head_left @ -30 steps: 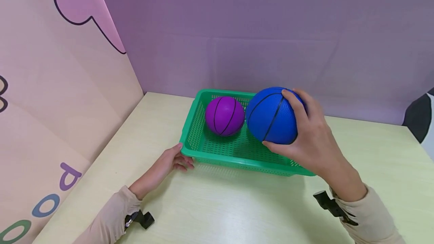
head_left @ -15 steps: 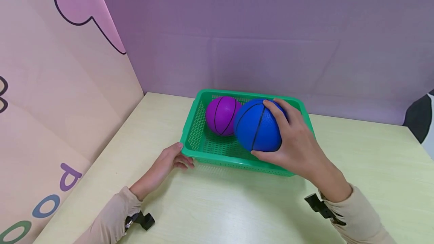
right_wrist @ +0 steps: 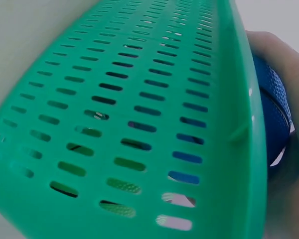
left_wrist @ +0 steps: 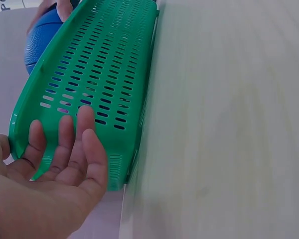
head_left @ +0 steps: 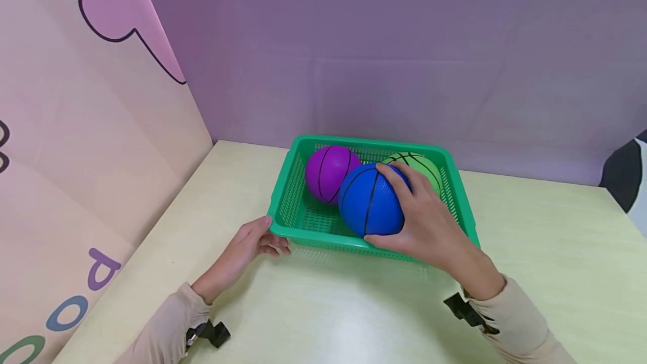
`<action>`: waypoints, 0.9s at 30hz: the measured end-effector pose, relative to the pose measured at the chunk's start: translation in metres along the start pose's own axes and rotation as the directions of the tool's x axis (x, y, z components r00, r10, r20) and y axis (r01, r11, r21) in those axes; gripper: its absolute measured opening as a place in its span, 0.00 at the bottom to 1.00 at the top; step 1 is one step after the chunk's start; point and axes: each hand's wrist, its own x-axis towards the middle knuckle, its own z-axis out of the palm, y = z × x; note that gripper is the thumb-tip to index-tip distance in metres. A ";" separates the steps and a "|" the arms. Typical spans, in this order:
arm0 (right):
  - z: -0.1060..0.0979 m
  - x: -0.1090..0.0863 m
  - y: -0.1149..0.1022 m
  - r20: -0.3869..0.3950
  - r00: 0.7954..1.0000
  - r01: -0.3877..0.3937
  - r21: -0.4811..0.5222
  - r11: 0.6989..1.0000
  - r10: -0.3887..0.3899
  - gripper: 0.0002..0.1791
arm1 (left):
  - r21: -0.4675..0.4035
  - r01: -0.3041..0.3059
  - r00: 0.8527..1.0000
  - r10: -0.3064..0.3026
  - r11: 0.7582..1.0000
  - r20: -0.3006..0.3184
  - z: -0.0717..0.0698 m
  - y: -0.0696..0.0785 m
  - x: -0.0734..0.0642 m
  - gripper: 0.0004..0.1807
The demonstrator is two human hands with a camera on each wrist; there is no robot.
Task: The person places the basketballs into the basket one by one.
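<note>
In the head view, my right hand grips a blue mini basketball, fingers over its top and thumb at its lower front. The ball is held inside the front half of a green perforated plastic basket. A purple ball sits at the back left of the basket, and a light green ball at the back right, partly hidden by my right hand. My left hand holds the basket's front left corner. In the left wrist view, its thumb is at the rim and its other fingers lie loosely bent along the outer wall.
The basket stands on a pale wooden table, near its back edge. Behind rises a purple backdrop; a printed pale panel stands on the left. Each wrist carries a black camera mount.
My right hand has carried the blue ball left, down and toward me, lower into the basket. The light green ball has come into sight behind it. The left hand stays at its corner.
</note>
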 end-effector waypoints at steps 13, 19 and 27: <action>0.004 -0.003 0.005 0.059 0.998 -0.042 0.076 0.996 0.038 0.64 | 0.011 0.009 1.000 -0.009 1.000 0.006 -0.001 0.002 -0.003 0.29; 0.008 -0.001 0.006 0.050 0.999 -0.005 0.149 0.989 -0.003 0.63 | 0.005 0.006 1.000 -0.007 1.000 0.003 -0.002 0.000 -0.005 0.30; 0.014 -0.001 0.004 0.080 0.996 0.006 0.240 0.971 -0.026 0.63 | 0.005 0.009 1.000 -0.009 1.000 -0.015 -0.006 0.003 -0.008 0.30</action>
